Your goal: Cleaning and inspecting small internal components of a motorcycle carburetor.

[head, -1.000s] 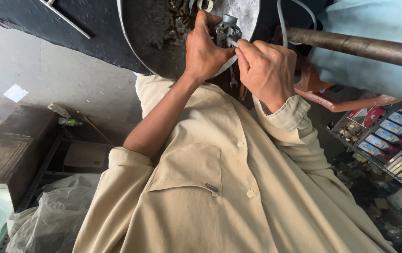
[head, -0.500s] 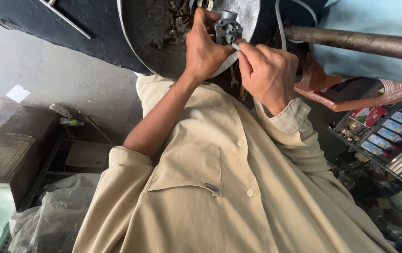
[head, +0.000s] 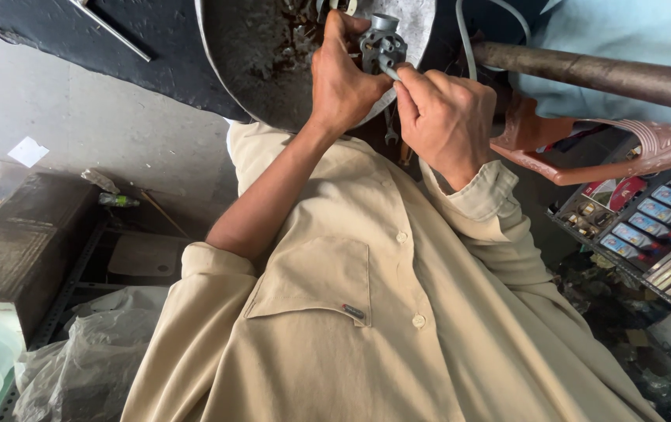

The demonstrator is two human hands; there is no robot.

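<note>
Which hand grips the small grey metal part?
The left hand, with bare forearm, grips the grey part; the right hand holds a thin tool.

rusty pipe [head: 601, 74] right, metal pan [head: 265, 62] left

Our left hand [head: 347, 78] wraps the small grey metal part [head: 382, 48], so we cannot see its near side or how the fingers sit behind it. Our right hand [head: 445, 117] hides most of the thin tool [head: 389, 72] it pinches; only the tip shows, and we cannot tell its kind. Above both hands, the round dark pan [head: 257, 62] is cut off by the top edge. To the right of our right hand, the rusty pipe [head: 601, 74] runs out of frame.
</note>
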